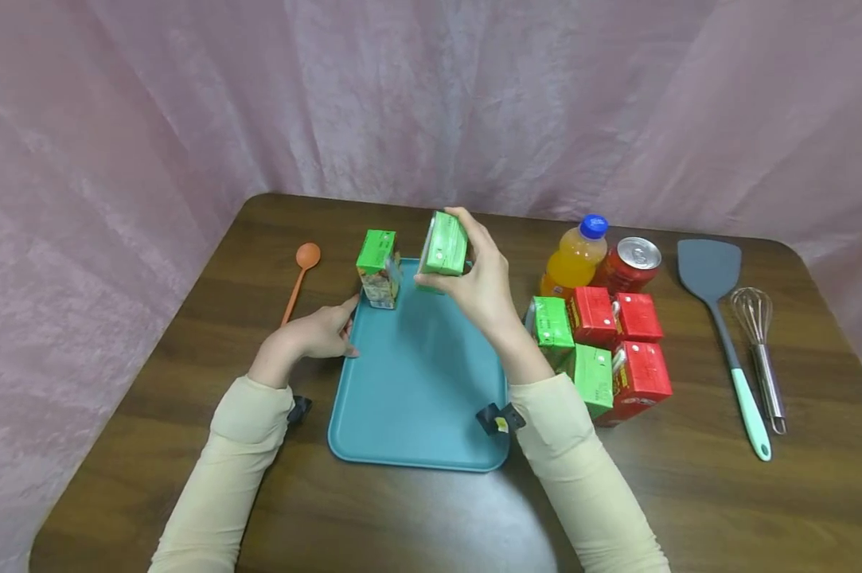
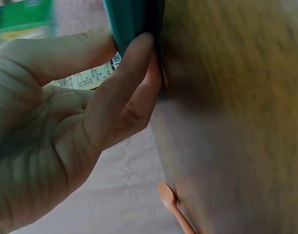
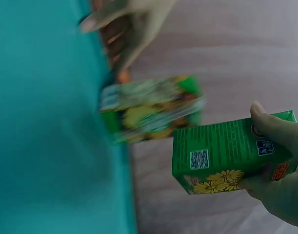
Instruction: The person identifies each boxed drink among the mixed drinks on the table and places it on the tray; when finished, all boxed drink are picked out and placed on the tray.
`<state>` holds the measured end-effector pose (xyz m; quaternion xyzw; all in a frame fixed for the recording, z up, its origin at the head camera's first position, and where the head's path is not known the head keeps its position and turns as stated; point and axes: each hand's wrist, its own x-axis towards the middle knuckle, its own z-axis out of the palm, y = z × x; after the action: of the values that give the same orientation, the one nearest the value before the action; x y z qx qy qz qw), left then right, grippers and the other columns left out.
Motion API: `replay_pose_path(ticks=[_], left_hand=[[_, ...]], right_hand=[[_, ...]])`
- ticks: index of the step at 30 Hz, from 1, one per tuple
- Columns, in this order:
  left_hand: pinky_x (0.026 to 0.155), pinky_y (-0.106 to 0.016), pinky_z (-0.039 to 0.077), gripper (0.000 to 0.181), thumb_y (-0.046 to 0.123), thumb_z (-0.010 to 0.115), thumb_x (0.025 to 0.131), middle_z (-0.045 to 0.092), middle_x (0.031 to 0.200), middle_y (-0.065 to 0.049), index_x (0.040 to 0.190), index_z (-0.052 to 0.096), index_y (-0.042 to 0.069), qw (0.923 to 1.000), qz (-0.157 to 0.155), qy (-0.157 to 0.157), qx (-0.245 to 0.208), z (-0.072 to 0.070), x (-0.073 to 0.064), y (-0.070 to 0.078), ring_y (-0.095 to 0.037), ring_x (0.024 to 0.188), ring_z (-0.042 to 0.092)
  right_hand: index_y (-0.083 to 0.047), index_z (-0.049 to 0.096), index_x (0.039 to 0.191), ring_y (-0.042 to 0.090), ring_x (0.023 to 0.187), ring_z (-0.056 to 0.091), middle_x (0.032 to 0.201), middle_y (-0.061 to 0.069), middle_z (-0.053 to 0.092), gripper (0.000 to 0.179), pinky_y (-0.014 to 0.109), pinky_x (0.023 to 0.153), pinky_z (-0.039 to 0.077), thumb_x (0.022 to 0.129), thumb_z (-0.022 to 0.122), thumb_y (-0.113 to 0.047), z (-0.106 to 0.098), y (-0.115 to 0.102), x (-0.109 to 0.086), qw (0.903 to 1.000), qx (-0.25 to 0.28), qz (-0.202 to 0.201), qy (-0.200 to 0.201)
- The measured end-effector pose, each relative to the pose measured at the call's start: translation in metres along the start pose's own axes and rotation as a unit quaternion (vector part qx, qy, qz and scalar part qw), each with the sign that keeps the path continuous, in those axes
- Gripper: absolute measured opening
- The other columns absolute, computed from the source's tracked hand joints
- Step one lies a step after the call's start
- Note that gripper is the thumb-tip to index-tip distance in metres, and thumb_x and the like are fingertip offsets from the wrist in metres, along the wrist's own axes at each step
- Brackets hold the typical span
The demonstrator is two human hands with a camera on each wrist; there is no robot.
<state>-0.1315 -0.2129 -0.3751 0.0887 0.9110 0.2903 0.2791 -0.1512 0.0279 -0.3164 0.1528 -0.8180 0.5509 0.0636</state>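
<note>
A teal tray (image 1: 416, 398) lies on the table in front of me. My left hand (image 1: 321, 333) pinches its left rim, thumb on one side and fingers on the other, as the left wrist view shows close up. On the tray's far left corner stands a green drink carton (image 1: 378, 269) with yellow flowers printed on it. My right hand (image 1: 489, 285) grips a second green drink carton (image 3: 222, 151) between thumb and fingers. It holds this carton (image 1: 446, 245) above the far right part of the tray, tilted in the head view.
Right of the tray stand two green cartons (image 1: 591, 378), several red cartons (image 1: 644, 372), an orange juice bottle (image 1: 572, 261) and a red can (image 1: 626, 267). Farther right lie a spatula (image 1: 720, 318) and a whisk (image 1: 763, 366). An orange spoon (image 1: 306, 257) lies left; a pink curtain (image 1: 431, 103) hangs behind.
</note>
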Motion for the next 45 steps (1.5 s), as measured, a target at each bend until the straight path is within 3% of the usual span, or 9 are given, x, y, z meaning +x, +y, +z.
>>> replay_pose_path(ticks=[4,8,13,20,28,35,40,45], left_hand=[[0.061,-0.028,0.033,0.097,0.006,0.069,0.082,0.043,0.070,-0.003,0.148,-0.002,-0.002,1.0000,0.003,-0.003,-0.008,0.001,0.001,0.004,-0.016,0.062,0.040],[0.061,-0.028,0.033,0.097,0.007,0.069,0.083,0.043,0.069,-0.003,0.148,-0.002,-0.001,1.0000,0.001,-0.005,-0.007,0.000,0.000,0.007,-0.016,0.062,0.040],[0.061,-0.028,0.033,0.096,0.008,0.069,0.083,0.044,0.071,-0.003,0.148,-0.001,-0.002,1.0000,0.003,-0.007,-0.002,0.000,0.000,0.007,-0.016,0.063,0.041],[0.063,-0.028,0.034,0.096,0.008,0.070,0.082,0.045,0.073,-0.003,0.148,0.001,-0.002,1.0000,0.000,0.000,-0.002,0.001,0.002,0.005,-0.016,0.066,0.043],[0.062,-0.028,0.033,0.096,0.008,0.070,0.082,0.045,0.072,-0.004,0.148,0.001,-0.003,1.0000,-0.004,0.005,0.001,-0.001,0.001,0.002,-0.016,0.065,0.042],[0.062,-0.028,0.034,0.096,0.009,0.071,0.082,0.045,0.073,-0.004,0.148,0.001,-0.003,1.0000,-0.004,0.002,0.004,0.000,0.000,-0.001,-0.016,0.065,0.042],[0.063,-0.028,0.034,0.096,0.009,0.071,0.082,0.046,0.074,-0.004,0.148,0.002,-0.003,1.0000,-0.007,0.005,0.005,0.000,0.001,-0.001,-0.017,0.066,0.043],[0.063,-0.028,0.035,0.097,0.008,0.071,0.081,0.046,0.074,-0.004,0.148,0.002,-0.003,0.9999,-0.006,0.008,0.006,0.001,0.001,-0.001,-0.017,0.066,0.043]], right_hand=[[-0.024,0.042,0.138,0.027,0.115,0.049,0.137,0.005,0.043,0.083,0.045,0.090,0.044,0.067,0.084,-0.013,0.011,0.019,0.011,0.9988,-0.043,0.023,-0.008],[-0.023,0.039,0.141,0.027,0.116,0.049,0.134,0.008,0.046,0.085,0.043,0.091,0.043,0.069,0.082,-0.012,0.020,0.033,0.015,0.9973,-0.046,0.048,-0.032],[-0.026,0.033,0.144,0.030,0.108,0.053,0.128,0.011,0.051,0.087,0.041,0.081,0.046,0.072,0.080,-0.014,0.025,0.041,0.015,0.9936,-0.048,0.085,-0.056],[-0.024,0.014,0.151,0.030,0.130,0.038,0.150,0.007,0.030,0.096,0.046,0.097,0.040,0.078,0.076,-0.021,0.027,0.043,0.015,0.9874,-0.086,0.076,-0.109],[-0.019,0.006,0.152,0.031,0.136,0.029,0.153,0.011,0.021,0.101,0.046,0.102,0.035,0.079,0.076,-0.021,0.040,0.041,0.018,0.9873,-0.096,0.085,-0.094],[-0.018,0.005,0.152,0.032,0.139,0.022,0.154,0.013,0.014,0.100,0.047,0.105,0.031,0.080,0.074,-0.024,0.037,0.028,0.006,0.9865,-0.109,0.079,-0.093],[-0.021,0.012,0.151,0.031,0.135,0.030,0.154,0.010,0.016,0.091,0.048,0.099,0.038,0.083,0.070,-0.034,0.015,-0.001,-0.018,0.9827,-0.158,0.041,-0.087],[-0.023,0.022,0.149,0.029,0.131,0.037,0.151,0.007,0.024,0.084,0.053,0.089,0.044,0.082,0.069,-0.043,-0.014,-0.030,-0.044,0.9718,-0.222,-0.009,-0.080]])
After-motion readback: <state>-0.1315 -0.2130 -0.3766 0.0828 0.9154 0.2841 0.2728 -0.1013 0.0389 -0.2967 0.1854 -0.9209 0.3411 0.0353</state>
